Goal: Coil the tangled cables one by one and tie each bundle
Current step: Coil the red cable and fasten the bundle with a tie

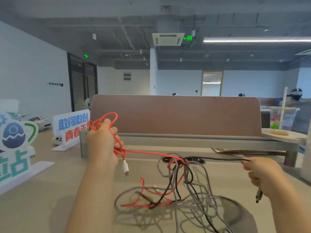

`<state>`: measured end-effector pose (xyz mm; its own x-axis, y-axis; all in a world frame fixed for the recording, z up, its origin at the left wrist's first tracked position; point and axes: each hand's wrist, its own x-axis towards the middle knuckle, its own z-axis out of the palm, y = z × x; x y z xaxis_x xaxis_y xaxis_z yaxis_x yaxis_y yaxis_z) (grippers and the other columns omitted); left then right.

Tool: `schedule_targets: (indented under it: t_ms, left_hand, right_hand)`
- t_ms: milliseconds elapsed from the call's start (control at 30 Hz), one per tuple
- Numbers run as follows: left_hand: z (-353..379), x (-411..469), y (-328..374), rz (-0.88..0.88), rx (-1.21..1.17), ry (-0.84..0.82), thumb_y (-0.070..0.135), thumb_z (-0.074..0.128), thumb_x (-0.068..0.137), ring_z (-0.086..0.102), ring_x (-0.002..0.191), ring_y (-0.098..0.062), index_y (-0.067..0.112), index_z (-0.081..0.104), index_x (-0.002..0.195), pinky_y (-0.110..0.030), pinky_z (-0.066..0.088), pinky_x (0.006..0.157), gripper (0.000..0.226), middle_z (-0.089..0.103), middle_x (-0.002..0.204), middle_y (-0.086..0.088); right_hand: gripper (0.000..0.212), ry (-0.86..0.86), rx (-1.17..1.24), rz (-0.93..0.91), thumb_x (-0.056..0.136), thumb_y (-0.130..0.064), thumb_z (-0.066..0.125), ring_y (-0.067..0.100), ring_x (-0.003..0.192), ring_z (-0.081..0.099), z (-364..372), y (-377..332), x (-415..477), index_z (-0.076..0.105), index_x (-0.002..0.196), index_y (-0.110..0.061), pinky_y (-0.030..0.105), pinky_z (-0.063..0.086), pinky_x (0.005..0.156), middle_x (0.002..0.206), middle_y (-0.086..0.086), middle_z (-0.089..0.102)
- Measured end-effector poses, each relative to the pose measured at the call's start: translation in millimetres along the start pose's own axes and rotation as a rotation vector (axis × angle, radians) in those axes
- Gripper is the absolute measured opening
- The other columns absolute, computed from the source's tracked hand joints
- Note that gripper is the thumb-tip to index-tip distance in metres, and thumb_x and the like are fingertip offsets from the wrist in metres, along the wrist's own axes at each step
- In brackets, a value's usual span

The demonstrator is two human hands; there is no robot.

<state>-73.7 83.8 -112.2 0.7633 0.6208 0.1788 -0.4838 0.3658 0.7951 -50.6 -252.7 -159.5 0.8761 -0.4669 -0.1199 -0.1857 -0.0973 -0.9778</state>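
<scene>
My left hand [102,143] is raised above the desk, shut on loops of a red cable [143,152]. Its white plug [125,168] dangles below the hand. The red cable stretches right into a lifted knot of tangled cables [178,163]. My right hand [262,172] grips a black cable [218,158] pulled taut from that knot, and the cable's metal plug [258,195] hangs under the hand. Grey cables [198,195], more red and black strands trail from the knot down onto the desk [58,190].
A brown partition screen [176,115] runs along the desk's far edge. Standing signs [70,128] and a grey post [83,143] are at the left. A plastic cup with a straw [282,120] sits on a round tray at the right. A person stands at the far right.
</scene>
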Motion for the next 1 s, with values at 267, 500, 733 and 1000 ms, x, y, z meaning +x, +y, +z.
schedule_targets:
  t_ms: [267, 500, 733, 1000]
  left_hand:
    - [28.9, -25.8, -10.4, 0.068, 0.079, -0.172, 0.022, 0.051, 0.095, 0.030, 0.035, -0.009, 0.017, 0.047, 0.084, -0.020, 0.026, 0.038, 0.013, 0.044, 0.050, 0.004]
    - [39.1, -42.5, -4.6, 0.029, 0.046, -0.280, 0.025, 0.050, 0.096, 0.031, 0.040, -0.008, 0.017, 0.048, 0.080, -0.022, 0.028, 0.039, 0.018, 0.044, 0.048, 0.006]
    - [36.5, -43.4, 2.1, 0.038, 0.003, -0.259, 0.028, 0.052, 0.095, 0.036, 0.040, -0.009, 0.014, 0.051, 0.084, -0.019, 0.034, 0.038, 0.018, 0.048, 0.048, 0.005]
    - [33.2, -34.1, 0.6, 0.155, 0.100, -0.197, 0.026, 0.052, 0.095, 0.036, 0.042, -0.011, 0.014, 0.050, 0.091, -0.022, 0.033, 0.039, 0.013, 0.049, 0.056, 0.002]
  right_hand:
    - [0.043, -0.353, -0.829, -0.197, 0.080, -0.026, 0.071, 0.023, 0.103, 0.056, 9.5, -20.1, -35.5, 0.056, 0.120, -0.019, 0.034, 0.046, 0.085, 0.113, 0.004, 0.060]
    - [0.035, -0.588, -0.733, -0.748, 0.083, -0.007, 0.060, 0.002, 0.095, 0.059, 57.6, -46.2, -91.0, 0.063, 0.106, -0.034, 0.021, 0.049, 0.079, 0.106, -0.012, 0.062]
    - [0.016, -0.645, -1.027, -0.852, 0.081, -0.034, 0.066, 0.019, 0.088, 0.061, 97.2, -15.9, -81.3, 0.071, 0.093, -0.025, 0.037, 0.052, 0.079, 0.096, -0.003, 0.069]
    - [0.016, -0.276, -0.688, -1.046, 0.087, -0.025, 0.060, 0.021, 0.070, 0.062, 97.2, -22.5, -71.2, 0.075, 0.091, -0.027, 0.033, 0.050, 0.065, 0.074, -0.001, 0.070]
